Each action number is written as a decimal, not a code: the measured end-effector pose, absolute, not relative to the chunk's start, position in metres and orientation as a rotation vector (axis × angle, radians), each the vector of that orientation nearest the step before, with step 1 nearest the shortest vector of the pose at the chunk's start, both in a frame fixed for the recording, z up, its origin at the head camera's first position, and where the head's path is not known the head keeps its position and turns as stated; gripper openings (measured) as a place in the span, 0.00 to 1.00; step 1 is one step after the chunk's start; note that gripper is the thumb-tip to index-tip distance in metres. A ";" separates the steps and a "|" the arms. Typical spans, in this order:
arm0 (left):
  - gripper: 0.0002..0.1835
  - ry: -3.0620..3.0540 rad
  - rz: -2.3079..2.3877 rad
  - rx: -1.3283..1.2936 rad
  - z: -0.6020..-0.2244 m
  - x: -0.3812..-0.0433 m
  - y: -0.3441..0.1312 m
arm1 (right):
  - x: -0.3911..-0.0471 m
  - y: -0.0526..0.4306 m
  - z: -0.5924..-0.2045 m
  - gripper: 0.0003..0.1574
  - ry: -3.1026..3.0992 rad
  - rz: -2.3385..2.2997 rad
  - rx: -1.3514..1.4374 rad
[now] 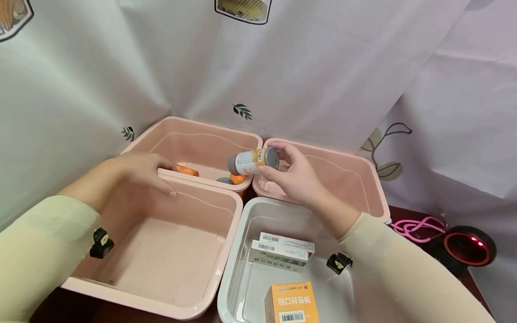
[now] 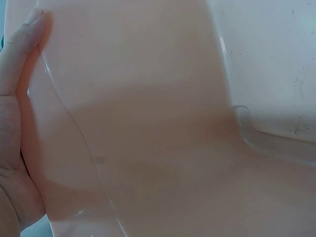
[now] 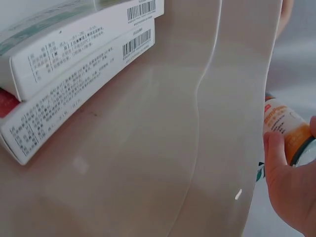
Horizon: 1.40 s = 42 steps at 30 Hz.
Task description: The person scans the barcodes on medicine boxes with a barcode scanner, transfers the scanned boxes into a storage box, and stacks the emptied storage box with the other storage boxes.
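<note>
My right hand [image 1: 298,175] grips a pill bottle [image 1: 251,162] with a white and orange label and a grey lid. It is tilted nearly sideways above the rims where the two back bins meet. In the right wrist view part of the bottle [image 3: 289,123] shows between fingers and thumb. My left hand [image 1: 140,169] grips the rim between the two left pink bins, its thumb inside the front bin [image 1: 161,258]; its other fingers are partly hidden behind the rim. Beside those fingers, in the back left bin [image 1: 191,126], lies an orange item [image 1: 187,170].
Another orange item [image 1: 237,179] and a grey lid [image 1: 225,180] lie in the back left bin. A back right pink bin [image 1: 347,183] adjoins it. The grey bin [image 1: 233,270] holds white boxes [image 1: 281,252] and an orange box [image 1: 294,305]. A black round device [image 1: 469,247] and pink cable [image 1: 418,229] are at right.
</note>
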<state>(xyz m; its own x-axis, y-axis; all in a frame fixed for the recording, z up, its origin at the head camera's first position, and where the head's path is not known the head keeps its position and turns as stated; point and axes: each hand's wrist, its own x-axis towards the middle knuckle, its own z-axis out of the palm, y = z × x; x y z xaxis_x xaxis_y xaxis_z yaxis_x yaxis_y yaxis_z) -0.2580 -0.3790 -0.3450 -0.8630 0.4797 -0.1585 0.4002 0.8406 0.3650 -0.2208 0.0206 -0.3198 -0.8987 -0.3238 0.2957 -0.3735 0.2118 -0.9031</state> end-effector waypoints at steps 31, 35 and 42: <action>0.43 2.848 0.387 0.635 -0.343 -0.255 -0.374 | -0.213 0.065 -0.277 0.27 -2.413 1.844 0.704; 0.42 2.842 0.382 0.638 -0.342 -0.255 -0.373 | -0.200 0.072 -0.260 0.20 -2.465 1.764 0.753; 0.40 2.834 0.390 0.633 -0.340 -0.253 -0.375 | -0.165 0.083 -0.242 0.13 -2.495 1.619 0.904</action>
<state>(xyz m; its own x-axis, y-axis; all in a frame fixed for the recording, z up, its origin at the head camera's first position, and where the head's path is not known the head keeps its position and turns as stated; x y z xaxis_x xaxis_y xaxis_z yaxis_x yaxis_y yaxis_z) -0.2533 -0.3745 -0.3398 -0.8854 0.4411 -0.1464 0.3853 0.8728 0.2997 -0.1651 0.0834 -0.2420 -0.8303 -0.4493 0.3297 -0.4842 0.2886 -0.8260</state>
